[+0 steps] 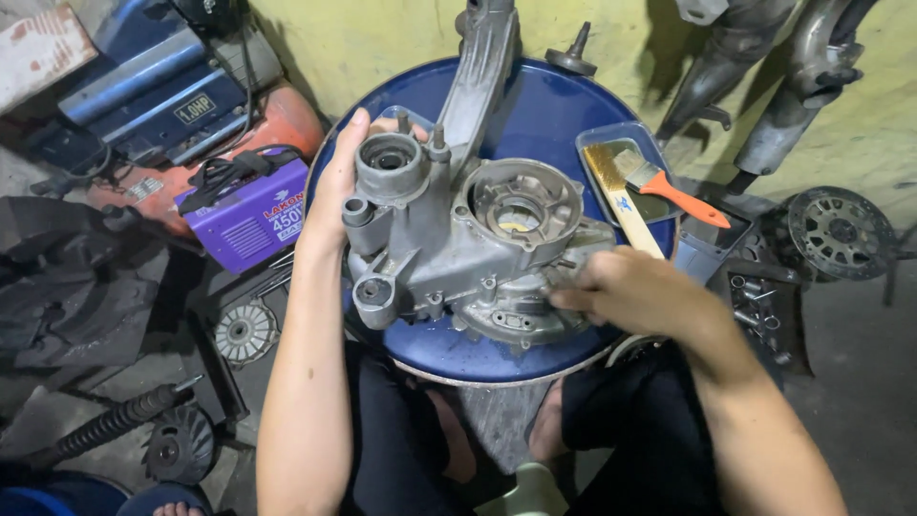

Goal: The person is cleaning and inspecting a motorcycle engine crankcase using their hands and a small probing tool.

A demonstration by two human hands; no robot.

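A grey metal engine casing [458,234] lies on the blue lid of a drum [544,115] in front of me. My left hand [334,182] grips the casing's left side, by its round cylinder opening. My right hand [626,287] presses on the casing's lower right edge, fingers curled; whether they hold something small I cannot tell. A long cast arm [482,67] of the casing reaches away toward the wall.
A blue tray [597,139] on the drum holds two paintbrushes, one with an orange handle [683,199] and one with a pale handle [630,215]. A purple welding machine [253,210], an orange and blue compressor [191,96], a flywheel [841,229] and loose parts lie around.
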